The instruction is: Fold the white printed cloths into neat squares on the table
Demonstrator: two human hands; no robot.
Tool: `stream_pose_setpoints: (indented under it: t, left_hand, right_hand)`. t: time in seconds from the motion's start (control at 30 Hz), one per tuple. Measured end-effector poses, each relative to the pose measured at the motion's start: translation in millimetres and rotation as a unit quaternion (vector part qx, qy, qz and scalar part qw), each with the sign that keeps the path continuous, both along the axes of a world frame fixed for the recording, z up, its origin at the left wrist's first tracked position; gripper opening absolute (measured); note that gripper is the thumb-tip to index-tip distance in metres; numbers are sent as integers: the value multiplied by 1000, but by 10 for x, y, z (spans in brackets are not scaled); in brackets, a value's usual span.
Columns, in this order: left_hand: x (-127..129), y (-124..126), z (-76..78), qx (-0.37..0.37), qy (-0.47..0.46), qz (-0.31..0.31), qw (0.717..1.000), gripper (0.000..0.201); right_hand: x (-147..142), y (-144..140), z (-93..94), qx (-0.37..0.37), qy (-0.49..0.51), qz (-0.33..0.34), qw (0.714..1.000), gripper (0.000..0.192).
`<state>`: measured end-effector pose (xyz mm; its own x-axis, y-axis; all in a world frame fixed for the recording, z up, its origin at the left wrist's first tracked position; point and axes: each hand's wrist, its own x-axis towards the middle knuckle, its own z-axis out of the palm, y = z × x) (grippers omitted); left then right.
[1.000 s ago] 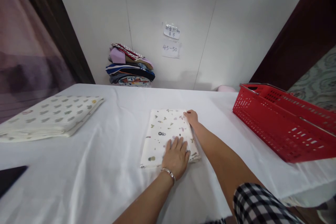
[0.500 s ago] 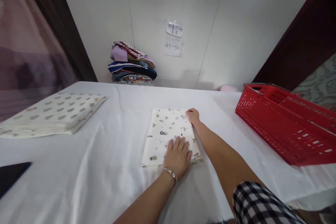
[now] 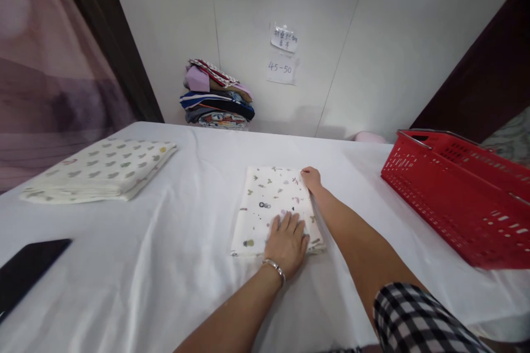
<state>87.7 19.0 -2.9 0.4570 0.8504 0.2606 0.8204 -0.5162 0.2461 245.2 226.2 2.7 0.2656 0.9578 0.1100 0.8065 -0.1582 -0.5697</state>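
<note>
Head view has swung left; the folded printed cloth point(image 3: 269, 197) keeps its fold under my flat, open left hand point(image 3: 287, 242); my right hand point(image 3: 312, 178) curls at its far corner, pinch unclear.

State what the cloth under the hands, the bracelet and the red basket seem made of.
Cloth: matt, printed fabric, perhaps cotton, by its soft folded edges. Bracelet: probably polished metal, given its silvery shine. Red basket: likely smooth moulded plastic, by its slotted walls.
</note>
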Motion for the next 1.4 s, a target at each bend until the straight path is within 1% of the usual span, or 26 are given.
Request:
stream_pose_setpoints:
  t: [0.07,0.13,0.17,0.23,0.3,0.33,0.37,0.43,0.5,0.57,0.63,0.73,0.8,0.9,1.0,1.1,1.23,1.33,1.4]
  left_hand:
    - [-2,-8,17,-1,-6,0,1000,43]
    - [-5,-16,34,-2,-10,-1,1000,43]
    - [-6,-20,41,-3,-11,-2,1000,43]
    - [-7,-26,50,-4,-11,-4,1000,42]
    - [-3,-27,50,-2,-8,-5,1000,42]
    - [0,-24,46,-1,-5,-6,1000,43]
    - [3,-20,40,0,-3,-6,1000,43]
    - [11,-10,21,0,3,-6,1000,43]
    - [17,0,2,-2,8,-4,1000,44]
    - [20,7,-13,-6,8,-2,1000,44]
    - [22,8,-21,-10,3,-1,1000,44]
    - [21,7,-24,-11,-5,-2,1000,45]
    - [21,8,-24,-9,-8,-5,1000,45]
    - [21,12,-21,-11,-11,-5,1000,45]
    - [21,16,-17,-17,-15,-4,1000,44]
    - [19,15,-18,-16,-24,-8,1000,43]
    - [23,13,-27,-10,-36,-4,999,42]
    - [31,15,-27,-7,-41,-7,999,42]
    - [35,20,-23,-10,-44,-9,999,41]
  right_hand:
    - [1,-13,50,-6,-20,9,1000,26]
    - [-74,-27,118,3,-40,24,999,32]
    - [-145,-38,147,11,-59,52,997,37]
    - [-341,-79,171,26,-106,148,983,44]
    - [-553,-139,138,30,-141,255,956,46]
    - [-645,-170,106,24,-151,298,942,47]
    - [-719,-199,71,12,-155,324,933,49]
    - [-811,-238,13,-22,-166,342,924,53]
    - [-845,-252,-4,-52,-180,335,924,57]
    - [-846,-254,21,-69,-181,322,927,57]
    - [-824,-255,59,-71,-178,306,932,58]
    - [-761,-248,83,-69,-182,249,949,63]
    - [-717,-233,73,-83,-190,219,953,67]
    - [-666,-224,52,-100,-198,214,951,68]
    - [-592,-281,49,-84,-211,192,955,66]
    - [-482,-412,65,-82,-215,168,959,62]
    - [-348,-691,80,-97,-194,183,959,56]
    - [-249,-983,27,-57,-150,206,965,52]
    - [-169,-1192,-48,-24,-96,217,971,49]
